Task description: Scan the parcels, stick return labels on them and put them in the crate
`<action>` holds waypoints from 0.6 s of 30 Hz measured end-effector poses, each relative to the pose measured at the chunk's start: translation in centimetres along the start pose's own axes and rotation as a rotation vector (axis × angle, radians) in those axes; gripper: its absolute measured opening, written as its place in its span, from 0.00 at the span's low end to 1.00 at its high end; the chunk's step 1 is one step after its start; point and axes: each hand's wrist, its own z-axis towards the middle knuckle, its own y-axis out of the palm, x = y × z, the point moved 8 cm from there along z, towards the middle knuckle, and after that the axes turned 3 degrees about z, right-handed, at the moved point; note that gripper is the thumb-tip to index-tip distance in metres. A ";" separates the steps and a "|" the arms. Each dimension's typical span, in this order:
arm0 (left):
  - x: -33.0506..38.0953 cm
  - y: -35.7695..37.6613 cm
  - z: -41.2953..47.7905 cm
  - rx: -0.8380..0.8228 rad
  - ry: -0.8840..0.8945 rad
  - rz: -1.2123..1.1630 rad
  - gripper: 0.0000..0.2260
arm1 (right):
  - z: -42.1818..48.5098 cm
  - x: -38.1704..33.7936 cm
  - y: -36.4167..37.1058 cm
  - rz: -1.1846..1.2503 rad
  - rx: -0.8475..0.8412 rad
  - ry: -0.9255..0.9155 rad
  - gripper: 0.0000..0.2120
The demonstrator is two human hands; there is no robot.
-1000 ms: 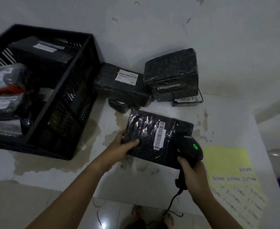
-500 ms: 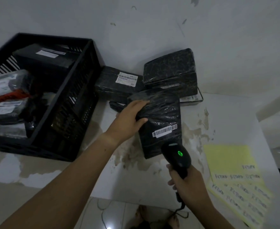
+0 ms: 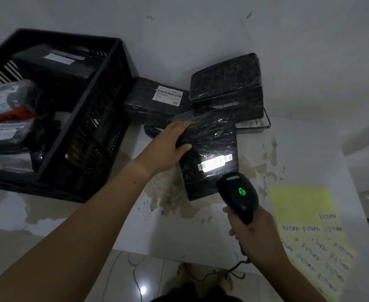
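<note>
black plastic wrap, creased and shiny, covers the parcel that the left hand grips by its upper left corner, with the fingers over the far edge and the thumb pressed on the front face. the parcel stands tilted, its lower edge down by the stained white table; whether it touches the table i cannot tell.

its barcode label, below and to the right of the left thumb, glows white under a patch of light. the right hand is wrapped round the handle of the black scanner. the scanner's head, its green lamp lit, points up at the barcode label from just under the parcel's lower right corner. a cord trails down from below the right hand toward the floor.

left of the left forearm sits the black slatted crate, with several wrapped packages inside it. beyond the left fingertips, against the wall, lies a flat dark parcel with a white shipping label. to the right of that are two stacked dark parcels. just right of the right hand a yellow sheet lies flat on the table, with the word "return" handwritten on it many times over.
</note>
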 end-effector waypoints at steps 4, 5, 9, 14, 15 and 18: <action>-0.4 0.1 0.3 -0.009 0.005 -0.011 0.25 | -0.3 -0.7 0.0 0.005 -0.015 -0.017 0.13; -0.5 0.2 0.4 -0.014 0.001 -0.013 0.25 | -0.4 -0.9 0.0 0.014 -0.019 -0.022 0.14; -0.6 0.3 0.6 -0.021 -0.001 -0.020 0.26 | -1.0 -1.8 -0.4 0.031 -0.033 -0.031 0.15; -0.6 0.2 0.6 -0.022 -0.005 -0.027 0.26 | -1.5 -2.1 -0.6 0.051 -0.053 0.001 0.11; -0.5 0.1 0.6 -0.021 -0.001 -0.031 0.26 | -1.5 -2.1 -0.6 0.053 -0.053 0.002 0.10; -0.5 0.1 0.6 -0.018 -0.003 -0.026 0.26 | -1.8 -2.6 -0.7 0.039 -0.058 -0.013 0.07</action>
